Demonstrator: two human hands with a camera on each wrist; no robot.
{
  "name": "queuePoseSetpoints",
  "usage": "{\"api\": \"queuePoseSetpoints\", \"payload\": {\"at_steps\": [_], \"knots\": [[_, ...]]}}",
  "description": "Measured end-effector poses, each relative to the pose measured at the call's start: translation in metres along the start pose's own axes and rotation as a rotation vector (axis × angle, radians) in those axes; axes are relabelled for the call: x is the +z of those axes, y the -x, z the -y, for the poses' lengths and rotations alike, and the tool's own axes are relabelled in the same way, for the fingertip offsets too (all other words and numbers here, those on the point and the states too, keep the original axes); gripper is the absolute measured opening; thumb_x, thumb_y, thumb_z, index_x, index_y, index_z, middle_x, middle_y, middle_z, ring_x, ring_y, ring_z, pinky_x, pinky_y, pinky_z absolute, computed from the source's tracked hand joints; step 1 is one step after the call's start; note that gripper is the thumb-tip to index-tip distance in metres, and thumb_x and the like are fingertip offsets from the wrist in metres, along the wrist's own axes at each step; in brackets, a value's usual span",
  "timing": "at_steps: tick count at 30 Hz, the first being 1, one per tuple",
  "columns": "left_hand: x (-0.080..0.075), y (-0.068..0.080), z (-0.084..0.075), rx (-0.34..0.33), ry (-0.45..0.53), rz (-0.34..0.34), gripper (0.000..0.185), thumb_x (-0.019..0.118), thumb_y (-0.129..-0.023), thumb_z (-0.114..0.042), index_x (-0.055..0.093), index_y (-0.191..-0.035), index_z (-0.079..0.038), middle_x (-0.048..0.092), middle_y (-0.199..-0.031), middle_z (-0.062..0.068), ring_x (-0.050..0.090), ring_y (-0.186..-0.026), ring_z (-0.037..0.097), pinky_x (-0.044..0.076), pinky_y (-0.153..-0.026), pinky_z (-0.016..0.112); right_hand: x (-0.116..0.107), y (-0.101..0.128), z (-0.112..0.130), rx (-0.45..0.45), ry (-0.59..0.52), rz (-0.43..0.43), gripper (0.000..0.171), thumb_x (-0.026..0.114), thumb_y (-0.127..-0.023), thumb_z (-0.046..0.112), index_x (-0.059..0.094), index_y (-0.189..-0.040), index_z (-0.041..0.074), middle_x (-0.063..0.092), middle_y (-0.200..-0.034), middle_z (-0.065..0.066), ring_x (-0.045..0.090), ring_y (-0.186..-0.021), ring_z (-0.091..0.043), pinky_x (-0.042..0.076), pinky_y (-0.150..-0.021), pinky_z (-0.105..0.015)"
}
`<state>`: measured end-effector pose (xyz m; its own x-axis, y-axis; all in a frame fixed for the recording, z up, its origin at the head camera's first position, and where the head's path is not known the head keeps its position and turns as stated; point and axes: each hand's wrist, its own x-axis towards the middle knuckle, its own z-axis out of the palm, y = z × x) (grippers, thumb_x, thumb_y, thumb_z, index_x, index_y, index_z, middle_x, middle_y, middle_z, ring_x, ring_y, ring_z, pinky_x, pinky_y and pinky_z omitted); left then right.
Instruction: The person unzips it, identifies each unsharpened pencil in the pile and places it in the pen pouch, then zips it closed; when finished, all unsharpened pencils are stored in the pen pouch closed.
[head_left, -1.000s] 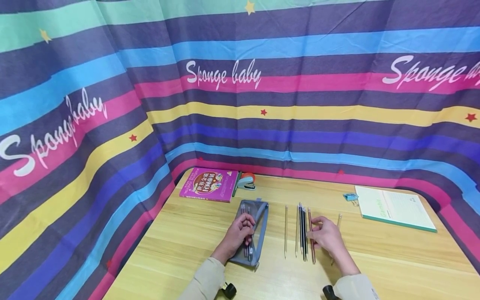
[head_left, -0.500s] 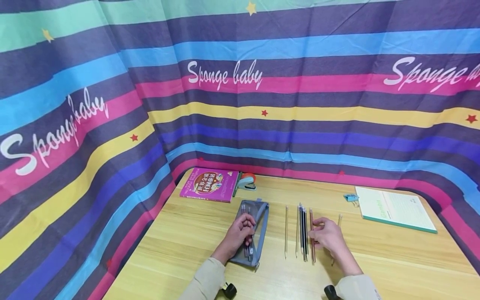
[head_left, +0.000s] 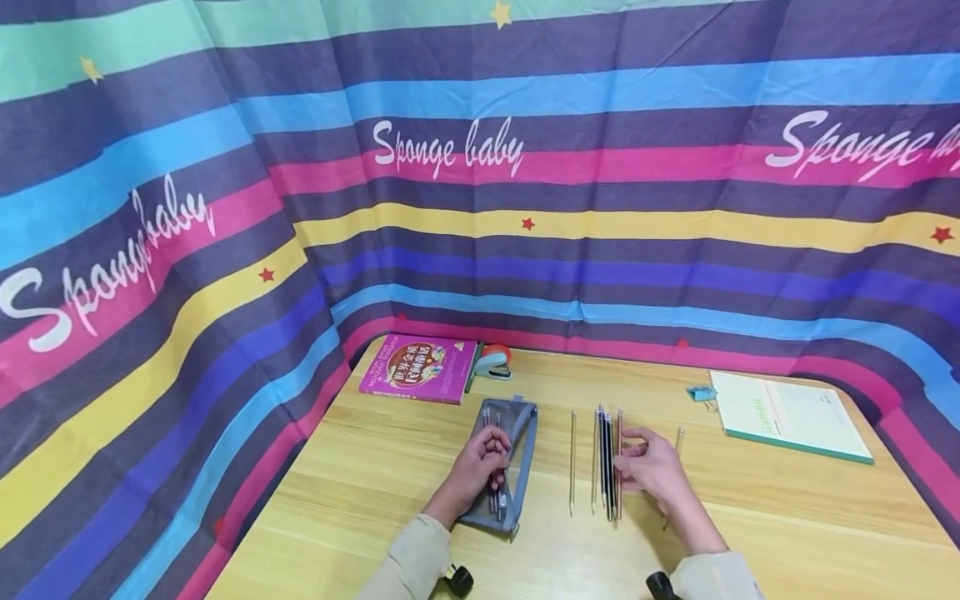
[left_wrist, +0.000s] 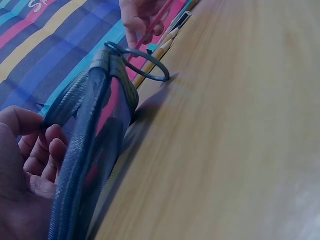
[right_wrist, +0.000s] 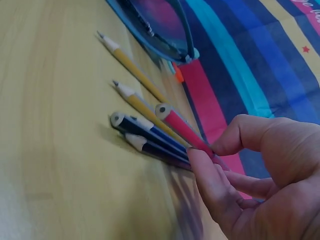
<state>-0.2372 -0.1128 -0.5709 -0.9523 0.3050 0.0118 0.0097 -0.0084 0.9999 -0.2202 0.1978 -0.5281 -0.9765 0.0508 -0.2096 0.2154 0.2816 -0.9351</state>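
A grey-blue mesh pencil case [head_left: 528,454] lies on the table with several pencils showing inside. My left hand [head_left: 480,462] pinches the edge of its opening between thumb and fingers, holding that edge raised in the left wrist view. My right hand [head_left: 654,471] pinches a red pencil [right_wrist: 186,131] between thumb and fingertips. The red pencil is held over a small bunch of dark pencils [right_wrist: 155,139], close along their right side in the head view. Two yellow pencils [right_wrist: 141,75] lie left of the bunch.
Another pencil [head_left: 680,438] lies partly hidden behind my right hand. A purple book [head_left: 418,369] and a light-blue stapler [head_left: 493,365] stand at the back left. A notebook [head_left: 795,421] and a blue binder clip [head_left: 702,393] lie at the right. A striped curtain [head_left: 480,275] closes off the back.
My right hand has shifted slightly left and brought the red pencil up against the dark bunch in the head view. The left hand and pencil case have stayed put.
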Motion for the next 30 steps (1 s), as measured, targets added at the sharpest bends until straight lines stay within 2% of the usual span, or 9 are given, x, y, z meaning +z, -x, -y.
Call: {"api": "queuePoseSetpoints", "payload": {"at_steps": [11,17,30], "knots": [[0.002,0.002,-0.006,0.005,-0.009,-0.011,0.026,0.056,-0.087,0.007,0.051,-0.112,0.007,0.055,-0.081,-0.002,0.052,-0.056,0.009,0.047,-0.050,0.021,0.008,0.002,0.008,-0.001,-0.077,0.030,0.072,0.070,-0.086,-0.007,0.039,-0.151,-0.006,0.058,-0.103,-0.016,0.066,-0.076,-0.024,0.065,-0.069,-0.042],[0.003,0.003,-0.015,0.040,-0.045,-0.008,0.025,0.056,-0.088,0.006,0.052,-0.112,0.006,0.055,-0.082,-0.001,0.051,-0.057,0.009,0.047,-0.050,0.021,0.016,0.007,0.016,-0.025,-0.119,0.063,0.069,0.065,-0.088,-0.007,0.037,-0.151,-0.007,0.054,-0.104,-0.015,0.065,-0.080,-0.023,0.065,-0.070,-0.040],[0.004,0.005,-0.032,0.071,-0.019,-0.035,0.025,0.053,-0.088,0.009,0.052,-0.112,0.007,0.055,-0.082,-0.001,0.049,-0.056,0.008,0.045,-0.050,0.020,0.045,0.018,0.030,-0.056,-0.238,0.086,0.074,0.062,-0.086,-0.011,0.034,-0.154,-0.004,0.054,-0.107,-0.017,0.064,-0.074,-0.023,0.065,-0.068,-0.040]]}}
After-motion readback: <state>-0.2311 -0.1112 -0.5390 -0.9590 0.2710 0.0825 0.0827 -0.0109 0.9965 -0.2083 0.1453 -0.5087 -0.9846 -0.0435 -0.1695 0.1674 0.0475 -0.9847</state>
